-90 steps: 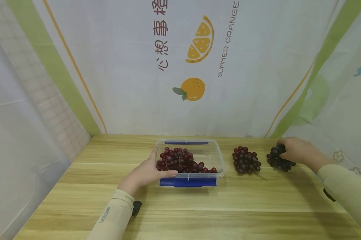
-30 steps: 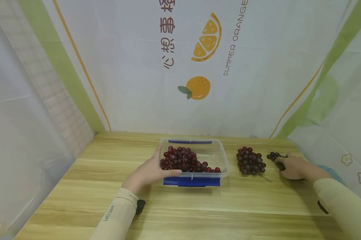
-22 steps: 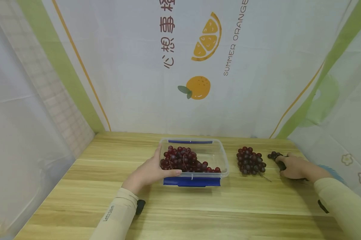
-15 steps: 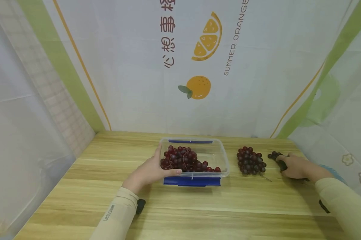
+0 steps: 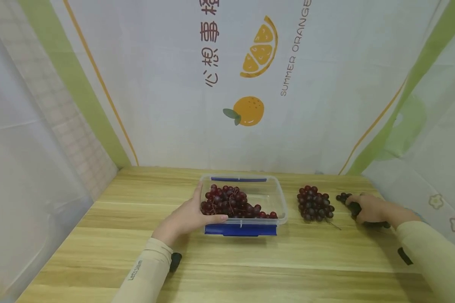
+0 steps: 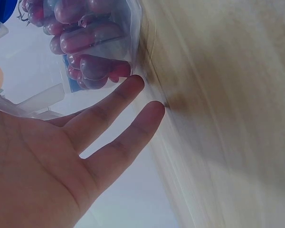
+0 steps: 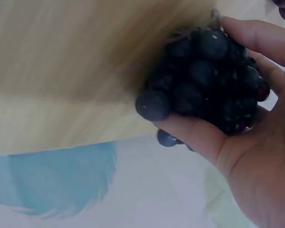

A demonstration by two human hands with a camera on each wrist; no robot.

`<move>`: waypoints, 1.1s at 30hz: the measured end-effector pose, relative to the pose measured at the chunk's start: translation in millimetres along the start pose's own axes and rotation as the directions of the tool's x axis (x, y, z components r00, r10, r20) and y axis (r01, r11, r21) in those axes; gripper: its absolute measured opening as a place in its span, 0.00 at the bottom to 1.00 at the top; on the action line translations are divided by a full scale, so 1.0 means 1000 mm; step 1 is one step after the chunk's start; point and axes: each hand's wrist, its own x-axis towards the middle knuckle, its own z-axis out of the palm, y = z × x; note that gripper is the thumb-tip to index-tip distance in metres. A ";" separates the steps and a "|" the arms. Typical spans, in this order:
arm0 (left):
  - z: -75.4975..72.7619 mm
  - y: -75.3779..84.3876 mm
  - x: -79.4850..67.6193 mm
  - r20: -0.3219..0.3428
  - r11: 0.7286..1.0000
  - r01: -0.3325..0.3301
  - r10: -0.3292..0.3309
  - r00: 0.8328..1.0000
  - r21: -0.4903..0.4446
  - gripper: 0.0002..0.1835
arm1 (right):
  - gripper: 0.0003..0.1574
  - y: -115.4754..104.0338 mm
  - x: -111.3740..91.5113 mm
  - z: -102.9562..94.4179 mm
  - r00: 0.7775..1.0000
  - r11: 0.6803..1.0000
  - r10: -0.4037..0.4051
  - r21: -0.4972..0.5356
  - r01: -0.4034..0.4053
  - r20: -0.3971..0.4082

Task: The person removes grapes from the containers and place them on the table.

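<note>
In the head view my left hand steadies the clear plastic container at its left end, thumb along the front rim. Its fingers reach straight along the outer wall, as the left wrist view shows. A bunch of red grapes fills the left and front of the container, stems showing. At the right, my right hand grips a bunch of black grapes low over the table, fingers and thumb around it. Much of that bunch is hidden by the hand in the head view.
Between the container and my right hand lies another bunch of red grapes, its stem pointing to the front right. Blue clip flaps stick out at the container's front. A printed cloth walls off the back of the wooden table.
Since the first frame my right hand has shifted its hold on the black grapes, coming lower and covering more of them. My left hand keeps its place at the container.
</note>
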 end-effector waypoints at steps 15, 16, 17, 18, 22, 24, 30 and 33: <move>0.000 0.003 0.001 0.000 1.000 -0.010 0.010 1.000 0.017 0.79 | 0.43 -0.014 -0.010 -0.050 0.993 1.000 0.010 -0.018 -0.008 0.116; 0.000 0.003 0.001 0.001 1.000 -0.010 0.010 1.000 0.017 0.79 | 0.42 -0.018 -0.010 -0.056 0.994 0.999 0.004 -0.040 0.000 0.110; -0.001 0.003 0.001 0.002 1.000 -0.011 0.011 1.000 0.017 0.79 | 0.42 -0.022 -0.010 -0.062 0.994 0.998 0.002 -0.065 0.005 0.109; -0.001 0.003 0.001 0.001 1.000 -0.012 0.012 1.000 0.018 0.79 | 0.42 -0.026 -0.011 -0.068 0.994 0.997 0.001 -0.082 0.008 0.109; -0.001 0.002 0.001 0.005 1.000 -0.010 0.010 1.000 0.021 0.79 | 0.43 -0.044 -0.010 -0.089 0.995 0.996 -0.030 -0.083 0.038 0.094; -0.002 0.001 0.001 0.005 1.000 -0.007 0.007 1.000 0.023 0.79 | 0.43 -0.052 -0.008 -0.097 0.996 0.997 -0.042 -0.062 0.047 0.078; -0.001 -0.001 0.001 0.004 1.000 -0.004 0.004 1.000 0.018 0.79 | 0.41 -0.073 -0.003 -0.113 0.996 0.996 -0.079 -0.047 0.080 0.030; 0.000 -0.002 0.000 0.007 1.000 -0.006 0.006 1.000 0.011 0.79 | 0.41 -0.083 -0.005 -0.117 0.996 0.995 -0.084 -0.042 0.086 0.035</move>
